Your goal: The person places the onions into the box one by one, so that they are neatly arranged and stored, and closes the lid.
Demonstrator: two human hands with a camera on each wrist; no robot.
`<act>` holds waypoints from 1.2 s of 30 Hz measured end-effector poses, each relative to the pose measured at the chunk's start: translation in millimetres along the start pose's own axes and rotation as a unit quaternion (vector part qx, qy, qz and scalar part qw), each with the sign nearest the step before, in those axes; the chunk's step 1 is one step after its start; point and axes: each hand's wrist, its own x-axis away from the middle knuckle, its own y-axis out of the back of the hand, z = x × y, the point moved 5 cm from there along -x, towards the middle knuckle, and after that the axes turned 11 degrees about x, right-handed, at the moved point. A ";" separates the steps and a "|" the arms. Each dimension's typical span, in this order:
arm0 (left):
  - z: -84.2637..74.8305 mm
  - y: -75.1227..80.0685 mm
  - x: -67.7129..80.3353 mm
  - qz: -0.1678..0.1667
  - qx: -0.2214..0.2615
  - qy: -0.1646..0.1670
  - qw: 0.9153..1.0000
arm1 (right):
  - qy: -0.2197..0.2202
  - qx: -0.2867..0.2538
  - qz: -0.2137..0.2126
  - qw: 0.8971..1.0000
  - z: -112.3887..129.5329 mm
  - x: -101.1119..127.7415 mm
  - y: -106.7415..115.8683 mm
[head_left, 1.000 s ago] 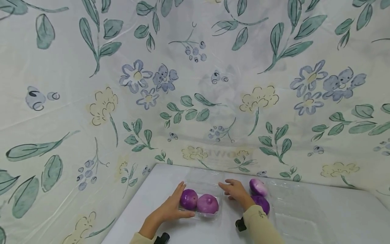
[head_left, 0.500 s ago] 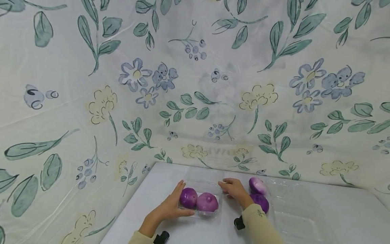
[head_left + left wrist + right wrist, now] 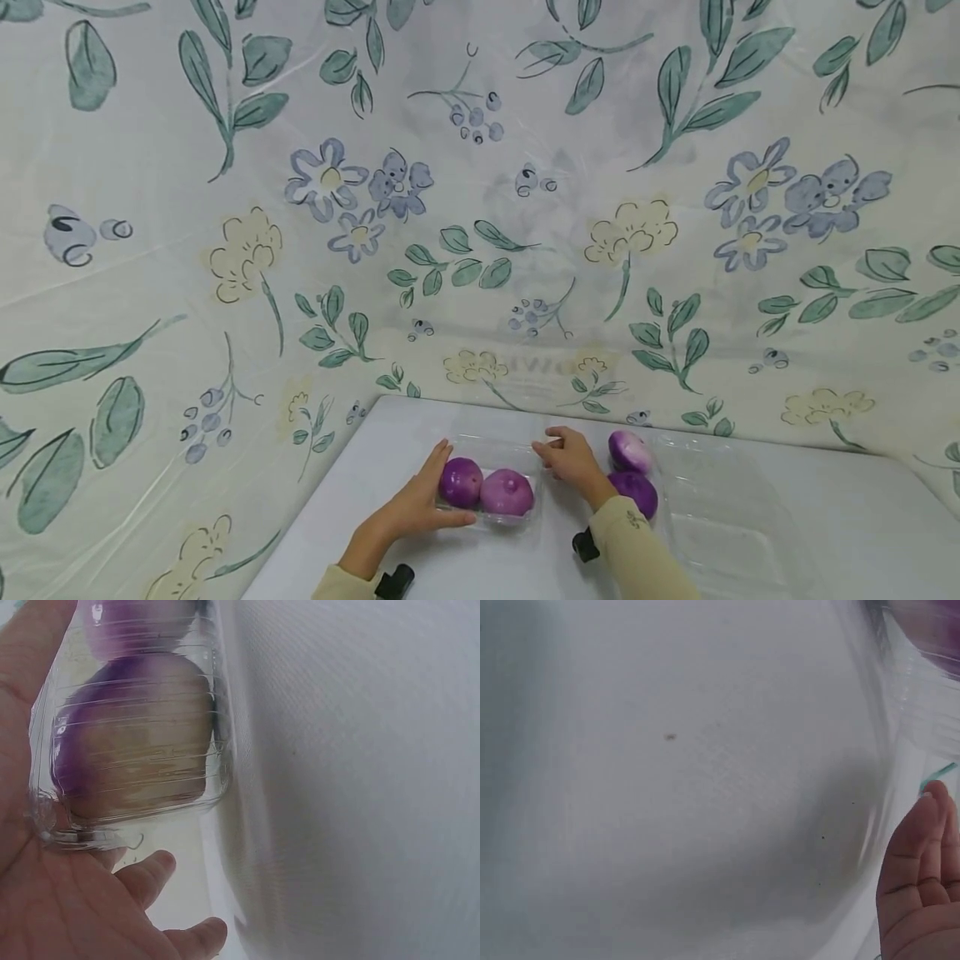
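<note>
A small clear plastic container [image 3: 491, 518] holds two purple onions, a darker onion [image 3: 461, 482] on the left and a paler onion [image 3: 508, 492] on the right. My left hand [image 3: 415, 506] grips its left end, thumb along the front and fingers at the back. In the left wrist view the ridged container wall [image 3: 139, 814] sits against the palm. At the container's back right corner are the fingertips of my right hand [image 3: 576, 463], bent slightly towards it. The right wrist view shows the fingers [image 3: 911, 855] of that hand gathered together below the container.
Two more onions lie right of my right forearm, one purple and white [image 3: 630, 452], one dark purple [image 3: 636, 493]. A larger clear plastic tray [image 3: 738, 521] stands beside them on the white table [image 3: 862, 533]. Behind the table rises a floral cloth [image 3: 480, 250].
The head view has shifted slightly, so everything sits a little higher and further left. My right hand has moved marginally closer to the container's back corner. The left hand keeps its grip.
</note>
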 end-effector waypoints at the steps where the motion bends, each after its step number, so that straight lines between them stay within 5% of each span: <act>1: 0.5 -0.1 -0.2 0.001 0.002 0.000 1.000 | 0.002 0.001 -0.001 1.000 0.0 0.2 -0.1; 36: -0.1 -2.3 -1.9 -0.010 0.006 0.016 1.000 | 0.037 0.064 -0.063 0.995 15.8 10.8 1.2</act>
